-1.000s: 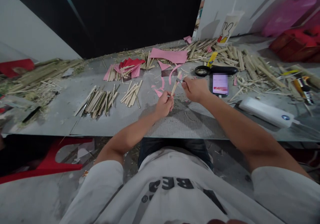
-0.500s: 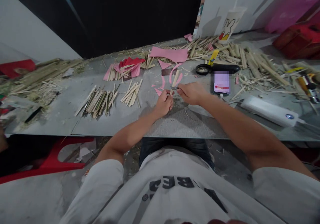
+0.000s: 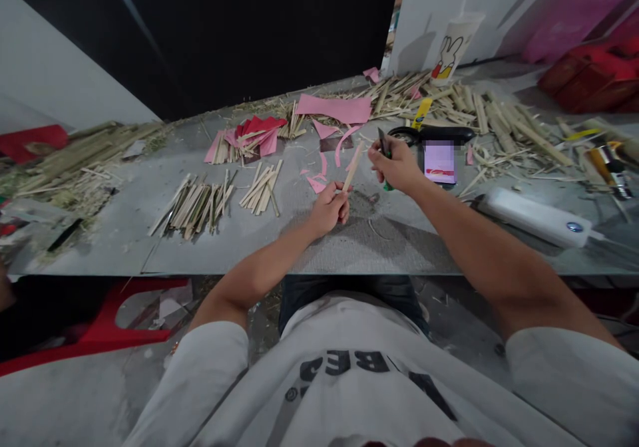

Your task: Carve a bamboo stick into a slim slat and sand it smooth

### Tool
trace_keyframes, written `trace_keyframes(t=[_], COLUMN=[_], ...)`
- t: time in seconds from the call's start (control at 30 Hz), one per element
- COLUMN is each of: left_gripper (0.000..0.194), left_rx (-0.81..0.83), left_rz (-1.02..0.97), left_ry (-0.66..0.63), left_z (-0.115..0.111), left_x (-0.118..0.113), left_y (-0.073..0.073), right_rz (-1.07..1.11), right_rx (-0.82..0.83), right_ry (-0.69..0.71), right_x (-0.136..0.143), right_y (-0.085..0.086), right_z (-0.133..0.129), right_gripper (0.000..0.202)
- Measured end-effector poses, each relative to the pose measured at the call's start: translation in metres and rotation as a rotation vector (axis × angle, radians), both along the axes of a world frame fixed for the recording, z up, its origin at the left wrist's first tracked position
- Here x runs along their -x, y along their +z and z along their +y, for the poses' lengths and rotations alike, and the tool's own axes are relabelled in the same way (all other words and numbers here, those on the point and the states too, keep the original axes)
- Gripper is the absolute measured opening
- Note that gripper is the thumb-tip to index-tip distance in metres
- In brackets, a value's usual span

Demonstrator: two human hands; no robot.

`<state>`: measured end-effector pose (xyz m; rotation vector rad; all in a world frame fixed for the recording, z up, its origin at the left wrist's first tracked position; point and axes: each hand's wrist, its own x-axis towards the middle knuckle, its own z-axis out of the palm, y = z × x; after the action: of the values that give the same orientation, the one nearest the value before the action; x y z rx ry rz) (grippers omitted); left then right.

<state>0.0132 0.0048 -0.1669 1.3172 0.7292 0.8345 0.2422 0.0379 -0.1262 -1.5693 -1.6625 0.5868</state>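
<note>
My left hand (image 3: 329,209) is closed on the lower end of a pale bamboo strip (image 3: 353,166), which slants up and to the right. To its right, my right hand (image 3: 399,166) grips a knife (image 3: 383,142); its dark blade points up and a bit of green handle shows under the fingers. Blade and strip are apart. Pink paper scraps (image 3: 317,184) lie just beyond my left hand. Left of it rest a small pile of bamboo strips (image 3: 262,187) and a larger one (image 3: 197,204).
Pink and red paper pieces (image 3: 259,134) and a pink sheet (image 3: 334,109) lie farther back. On the right are a phone (image 3: 440,161), a white power bank-like device (image 3: 536,217), bamboo offcuts (image 3: 519,131) and a cup (image 3: 455,48). A red stool (image 3: 107,317) stands below left.
My right hand has drawn away from the strip to the right and up, turning the knife so its blade points upward. My left hand still holds the strip in nearly the same place.
</note>
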Motion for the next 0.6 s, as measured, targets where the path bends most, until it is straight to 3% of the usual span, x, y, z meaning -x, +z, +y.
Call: trace_keyframes(t=[0.1,0.2,0.37,0.6], left_gripper=[0.017,0.038,0.06,0.022], left_rx=[0.017,0.025,0.027,0.065], left_rz=[-0.007,-0.015,-0.124,0.028], left_ry=[-0.062,-0.109,0.011,0.183], left_z=[0.001,0.003,0.008,0.014], left_x=[0.002,0.003,0.006,0.007], left_y=[-0.003,-0.005,0.0,0.005], right_rz=[0.325,0.516,0.645,0.661], right_rx=[0.0,-0.048,-0.063,-0.131], right_ry=[0.046,0.15,0.108,-0.047], right_x=[0.01,0.014,0.008,-0.003], right_y=[0.0,-0.001,-0.005,-0.012], right_z=[-0.001,-0.002,0.001,0.016], right_gripper=[0.065,0.065,0.057,0.039])
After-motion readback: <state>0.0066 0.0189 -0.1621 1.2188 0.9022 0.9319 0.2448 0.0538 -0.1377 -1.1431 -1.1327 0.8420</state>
